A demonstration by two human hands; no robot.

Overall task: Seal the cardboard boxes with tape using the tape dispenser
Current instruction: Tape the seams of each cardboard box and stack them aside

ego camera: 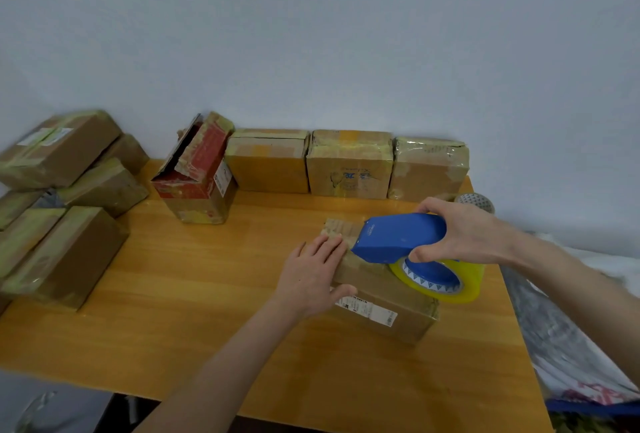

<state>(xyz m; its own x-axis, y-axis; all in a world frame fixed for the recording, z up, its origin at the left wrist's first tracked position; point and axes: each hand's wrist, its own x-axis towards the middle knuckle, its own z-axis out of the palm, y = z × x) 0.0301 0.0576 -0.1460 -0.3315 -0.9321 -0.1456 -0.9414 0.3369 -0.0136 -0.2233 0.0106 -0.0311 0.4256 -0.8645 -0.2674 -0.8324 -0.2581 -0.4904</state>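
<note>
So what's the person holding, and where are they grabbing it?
The right hand grips the blue tape dispenser round its back end. The left hand presses flat on the box.

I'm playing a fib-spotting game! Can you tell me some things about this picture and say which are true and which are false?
1. The right hand grips the dispenser. True.
2. The left hand lifts the box off the table. False: it rests flat on the box, which sits on the table.
3. The tape is red. False: it is yellow.
4. More boxes stand by the wall. True.
</note>
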